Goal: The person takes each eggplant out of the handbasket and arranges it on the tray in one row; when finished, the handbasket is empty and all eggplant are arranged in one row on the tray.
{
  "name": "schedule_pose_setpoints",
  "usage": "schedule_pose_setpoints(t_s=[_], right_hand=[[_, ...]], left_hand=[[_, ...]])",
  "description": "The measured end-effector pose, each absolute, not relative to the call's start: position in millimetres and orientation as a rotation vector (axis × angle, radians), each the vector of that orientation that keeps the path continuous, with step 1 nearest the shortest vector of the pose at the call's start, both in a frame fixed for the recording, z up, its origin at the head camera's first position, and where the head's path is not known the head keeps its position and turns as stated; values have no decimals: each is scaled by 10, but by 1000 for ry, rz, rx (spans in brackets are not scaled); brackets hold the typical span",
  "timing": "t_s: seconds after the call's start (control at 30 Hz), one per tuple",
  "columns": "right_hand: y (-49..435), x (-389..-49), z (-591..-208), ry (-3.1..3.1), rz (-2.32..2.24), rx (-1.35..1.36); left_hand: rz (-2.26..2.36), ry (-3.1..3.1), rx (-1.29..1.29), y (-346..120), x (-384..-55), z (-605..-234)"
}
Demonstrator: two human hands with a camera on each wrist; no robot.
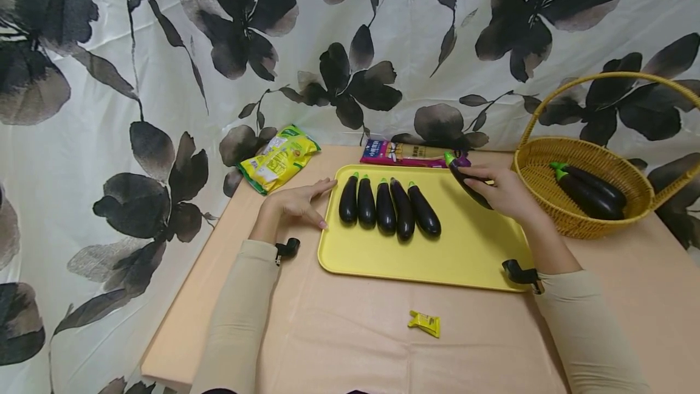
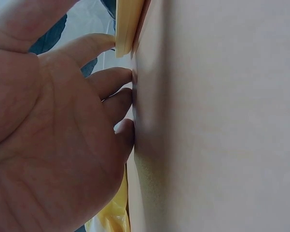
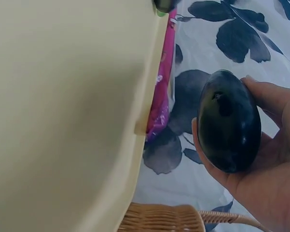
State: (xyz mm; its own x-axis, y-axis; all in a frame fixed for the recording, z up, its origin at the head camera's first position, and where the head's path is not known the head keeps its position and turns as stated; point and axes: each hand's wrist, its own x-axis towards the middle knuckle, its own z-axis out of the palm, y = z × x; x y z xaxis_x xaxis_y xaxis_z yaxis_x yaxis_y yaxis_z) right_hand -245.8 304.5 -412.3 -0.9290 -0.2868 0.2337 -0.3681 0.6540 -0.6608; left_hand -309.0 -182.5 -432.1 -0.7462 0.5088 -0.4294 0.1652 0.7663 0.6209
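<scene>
Several dark eggplants (image 1: 386, 208) lie in a row on the left half of a yellow tray (image 1: 377, 263), green stem ends toward the back. My right hand (image 1: 505, 190) grips another eggplant (image 3: 229, 123) above the tray's back right part, its green end pointing back left. In the right wrist view its rounded dark end faces the camera, between thumb and fingers. At the tray's left edge rests my left hand (image 1: 298, 204), fingers extended and fingertips at the rim. The left wrist view shows its open palm (image 2: 53, 125) beside the tray edge (image 2: 124, 29).
Two eggplants lie in a wicker basket (image 1: 585, 151) with a tall handle, right of the tray. A yellow-green bag (image 1: 281, 157) sits back left, a purple packet (image 1: 404, 154) behind the tray. In front lies a small yellow wrapped piece (image 1: 425, 323). A floral cloth hangs behind.
</scene>
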Motion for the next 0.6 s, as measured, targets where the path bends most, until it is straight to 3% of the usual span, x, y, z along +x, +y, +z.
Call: schedule_pose_setpoints(t_s=[0.6], right_hand=[[2847,-2491,-4283,-3006,1023,694]], left_hand=[[770,2360,509,-1823,-3087,-4326]])
